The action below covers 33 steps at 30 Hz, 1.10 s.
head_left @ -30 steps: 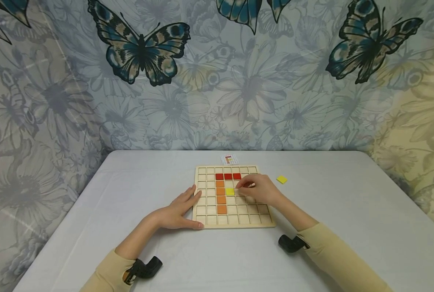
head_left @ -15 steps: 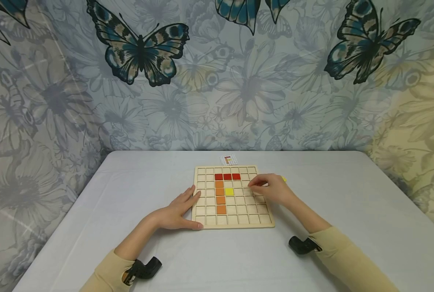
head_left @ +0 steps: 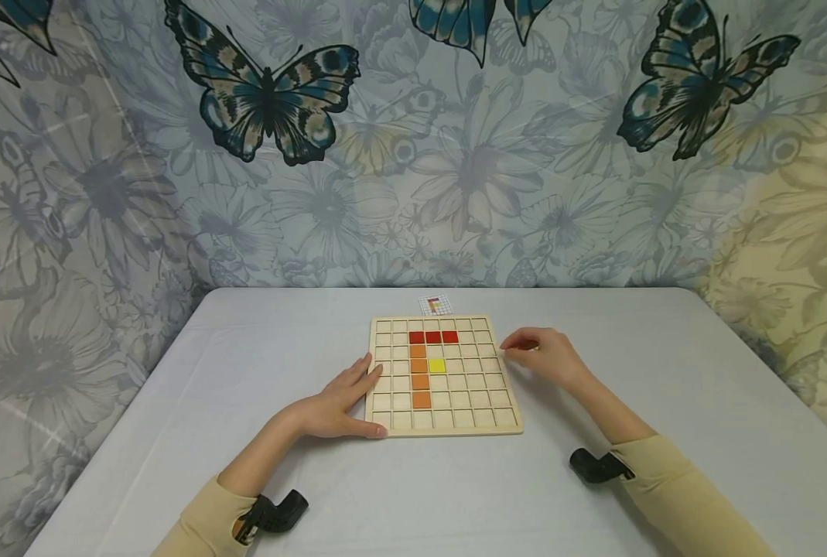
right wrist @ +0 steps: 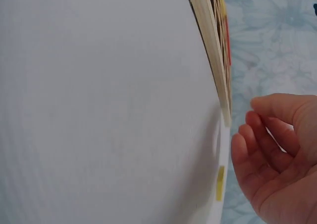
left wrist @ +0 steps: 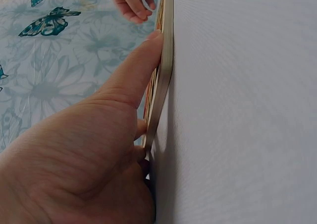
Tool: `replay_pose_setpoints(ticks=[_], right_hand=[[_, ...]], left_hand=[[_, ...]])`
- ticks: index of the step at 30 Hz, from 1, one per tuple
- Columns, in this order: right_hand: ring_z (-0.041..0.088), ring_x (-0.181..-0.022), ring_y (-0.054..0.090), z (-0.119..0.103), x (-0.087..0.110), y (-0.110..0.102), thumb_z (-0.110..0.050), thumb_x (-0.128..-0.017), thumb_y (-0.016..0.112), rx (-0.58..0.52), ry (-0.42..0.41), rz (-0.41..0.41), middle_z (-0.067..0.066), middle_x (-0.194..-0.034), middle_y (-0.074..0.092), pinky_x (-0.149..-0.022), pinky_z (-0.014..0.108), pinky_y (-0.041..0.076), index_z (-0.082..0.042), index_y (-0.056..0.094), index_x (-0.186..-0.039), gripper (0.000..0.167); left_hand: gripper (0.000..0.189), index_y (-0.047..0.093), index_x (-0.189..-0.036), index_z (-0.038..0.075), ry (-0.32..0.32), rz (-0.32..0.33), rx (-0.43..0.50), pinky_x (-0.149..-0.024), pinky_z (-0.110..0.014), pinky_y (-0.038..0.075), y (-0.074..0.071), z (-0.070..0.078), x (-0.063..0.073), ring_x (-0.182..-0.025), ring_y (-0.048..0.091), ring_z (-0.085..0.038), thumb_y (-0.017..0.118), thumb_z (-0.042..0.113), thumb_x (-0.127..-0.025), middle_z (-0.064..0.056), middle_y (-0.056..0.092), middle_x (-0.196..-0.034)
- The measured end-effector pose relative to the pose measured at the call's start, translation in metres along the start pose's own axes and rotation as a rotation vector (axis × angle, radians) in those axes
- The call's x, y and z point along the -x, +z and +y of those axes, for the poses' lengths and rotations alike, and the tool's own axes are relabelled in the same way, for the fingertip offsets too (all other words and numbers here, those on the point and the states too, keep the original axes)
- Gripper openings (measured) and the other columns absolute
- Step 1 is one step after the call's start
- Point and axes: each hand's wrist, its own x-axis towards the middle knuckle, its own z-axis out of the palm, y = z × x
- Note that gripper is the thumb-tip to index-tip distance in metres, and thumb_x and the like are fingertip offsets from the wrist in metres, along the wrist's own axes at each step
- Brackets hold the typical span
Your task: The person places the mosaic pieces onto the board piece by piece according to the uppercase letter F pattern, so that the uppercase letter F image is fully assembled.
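A wooden grid board (head_left: 455, 433) lies on the table with red tiles (head_left: 433, 337) in a row, orange tiles (head_left: 420, 382) in a column below, and one yellow tile (head_left: 437, 366) beside that column. My left hand (head_left: 329, 410), fingers extended, rests on the board's left edge and near left corner. Just off the board's right edge hovers my right hand (head_left: 547, 357), its fingers loosely bent and nothing visible between them. In the right wrist view a loose yellow tile (right wrist: 220, 183) lies on the table below that hand; the hand hides it in the head view.
A small printed pattern card (head_left: 435, 305) lies behind the board's far edge. White cloth (head_left: 455, 495) covers the table, which meets a butterfly-patterned backdrop (head_left: 476, 170). Black wrist cameras stick out from both sleeves.
My right hand has moved right, from above the board beside the yellow tile to past its right edge. It now covers the loose yellow tile. The left hand has stayed in place.
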Motion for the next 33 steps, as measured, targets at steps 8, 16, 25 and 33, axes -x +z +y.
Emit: replay_pose_setpoints(ticks=[8,16,25,33], right_hand=[[0.026,-0.092,0.060,0.013,-0.002,-0.011,-0.017,-0.090,0.069,0.037,0.061,0.042,0.010,-0.100,0.067,-0.069,0.034,0.047,-0.007,0.072,-0.101,0.015],[0.032,-0.098,0.058,0.026,-0.005,-0.020,-0.015,-0.089,0.069,0.051,0.098,0.065,0.020,-0.109,0.063,-0.070,0.035,0.047,-0.002,0.070,-0.104,0.019],[0.032,-0.095,0.057,0.029,-0.008,-0.021,-0.012,-0.088,0.071,0.056,0.154,0.038,0.021,-0.108,0.064,-0.067,0.033,0.047,0.003,0.066,-0.110,0.027],[0.029,-0.088,0.053,0.032,-0.008,-0.019,-0.011,-0.088,0.070,0.071,0.177,0.035,0.018,-0.101,0.063,-0.067,0.032,0.045,0.004,0.065,-0.109,0.026]], left_hand=[[0.102,0.016,-0.157,0.008,0.000,0.001,0.002,-0.114,-0.057,0.009,0.001,-0.001,0.000,-0.148,-0.003,-0.034,0.073,0.049,-0.084,-0.014,-0.005,-0.162],[0.101,0.016,-0.157,0.008,0.004,-0.002,-0.006,-0.115,-0.056,0.009,0.001,-0.001,-0.001,-0.148,-0.003,-0.033,0.073,0.050,-0.084,-0.015,-0.005,-0.162],[0.102,0.016,-0.157,0.010,-0.010,-0.001,-0.001,-0.115,-0.057,0.009,0.001,-0.001,-0.001,-0.148,-0.003,-0.033,0.073,0.050,-0.084,-0.013,-0.005,-0.163],[0.102,0.015,-0.157,0.007,-0.004,-0.003,-0.014,-0.115,-0.055,0.009,0.001,-0.001,-0.001,-0.148,-0.003,-0.033,0.073,0.050,-0.084,-0.015,-0.005,-0.162]])
